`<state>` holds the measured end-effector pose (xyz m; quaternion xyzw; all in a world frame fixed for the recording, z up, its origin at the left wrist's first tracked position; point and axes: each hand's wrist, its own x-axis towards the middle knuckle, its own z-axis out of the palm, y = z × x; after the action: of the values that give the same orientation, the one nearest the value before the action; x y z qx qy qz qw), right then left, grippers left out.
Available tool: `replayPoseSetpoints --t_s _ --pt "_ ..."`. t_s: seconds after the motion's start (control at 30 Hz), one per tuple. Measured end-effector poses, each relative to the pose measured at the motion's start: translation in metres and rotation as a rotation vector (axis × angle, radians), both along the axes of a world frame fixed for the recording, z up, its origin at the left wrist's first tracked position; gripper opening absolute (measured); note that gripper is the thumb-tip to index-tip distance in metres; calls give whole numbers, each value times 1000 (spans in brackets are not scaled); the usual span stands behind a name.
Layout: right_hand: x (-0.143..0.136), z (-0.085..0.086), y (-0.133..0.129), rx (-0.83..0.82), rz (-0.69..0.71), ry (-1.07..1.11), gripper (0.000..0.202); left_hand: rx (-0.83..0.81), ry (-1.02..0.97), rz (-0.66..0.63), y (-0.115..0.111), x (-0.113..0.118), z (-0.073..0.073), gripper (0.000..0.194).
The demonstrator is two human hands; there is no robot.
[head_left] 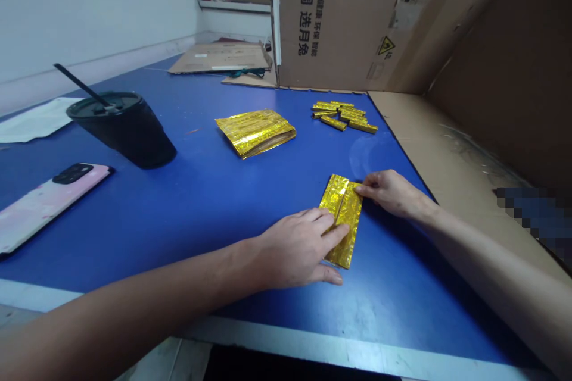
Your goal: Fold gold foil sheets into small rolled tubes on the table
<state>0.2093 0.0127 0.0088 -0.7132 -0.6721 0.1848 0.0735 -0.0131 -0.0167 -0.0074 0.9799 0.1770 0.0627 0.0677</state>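
A sheet of shiny gold foil paper [340, 205] lies on the blue table, its long sides folded in so that a seam runs down its middle. My left hand [299, 244] rests on the sheet's lower left part with fingers spread. At the sheet's upper right corner, my right hand [386, 191] pinches the edge between thumb and forefinger. Farther off is a stack of similar gold foil sheets [254, 131]. To its right sits a small pile of narrow folded gold foil strips [344, 114].
A black tumbler with a straw [129, 131] and a pink-and-white phone [49, 202] stand and lie at left on the blue table [187, 202]. A large cardboard box wall [348, 24] rises at the back. Flat cardboard [218, 58] lies behind the foil stack.
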Motion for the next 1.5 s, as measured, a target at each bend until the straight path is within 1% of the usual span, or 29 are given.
replayPoseSetpoints --t_s 0.17,0.4,0.5,0.57,0.6,0.63,0.7,0.73,0.77,0.8,0.9,0.97,1.03,1.2,1.23,1.3,1.33,1.37,1.4,1.43,1.5 --pt "-1 0 0 6 16 -49 24 22 7 -2 0 0 -1 66" --pt "-6 0 -4 62 11 -243 27 64 -11 -2 0 1 -6 69" --pt "-7 -1 -11 152 -6 -327 28 90 -27 -11 -1 1 -8 73" --pt "-8 -2 -21 286 2 -315 27 95 -26 -12 -1 1 -7 73" --pt "-9 -2 -27 374 38 -281 27 96 -25 -11 -1 1 -7 74" --pt "-11 -3 -33 463 111 -235 28 93 -23 -10 -1 1 -7 74" --pt "-15 -5 -44 537 342 -164 34 88 -20 -12 -2 1 -6 74" --pt "-16 -6 -48 514 452 -157 38 87 -20 -13 -1 1 -6 74" --pt "-18 -8 -51 463 531 -166 42 85 -20 -14 -1 1 -6 73" --pt "-19 -9 -52 398 580 -182 48 84 -21 -15 -1 1 -6 72" --pt "-18 -13 -48 195 608 -213 67 84 -23 -20 -2 1 -6 70" --pt "-13 -13 -43 106 608 -221 72 82 -17 -21 -2 1 -6 71" --pt "-8 -13 -37 69 603 -236 72 79 -9 -11 -2 1 -6 72" --pt "8 -16 -19 81 526 -285 61 102 -10 -9 -2 1 -6 75" --pt "11 -16 -16 102 483 -303 59 103 -9 -12 -2 1 -6 75" --pt "13 -15 -11 187 355 -338 57 99 -4 -10 -2 1 -7 75" --pt "12 -13 -11 241 296 -338 56 98 -4 -8 -2 2 -7 75" --pt "8 -10 -12 292 268 -315 56 93 -5 -7 -2 2 -7 76" --pt "3 -7 -15 325 290 -259 56 87 -8 -9 -2 2 -7 76" --pt "-5 -5 -19 320 363 -176 55 76 -13 -12 -1 2 -7 76" --pt "-21 0 -30 236 562 12 56 47 -25 -21 -1 2 -6 73"
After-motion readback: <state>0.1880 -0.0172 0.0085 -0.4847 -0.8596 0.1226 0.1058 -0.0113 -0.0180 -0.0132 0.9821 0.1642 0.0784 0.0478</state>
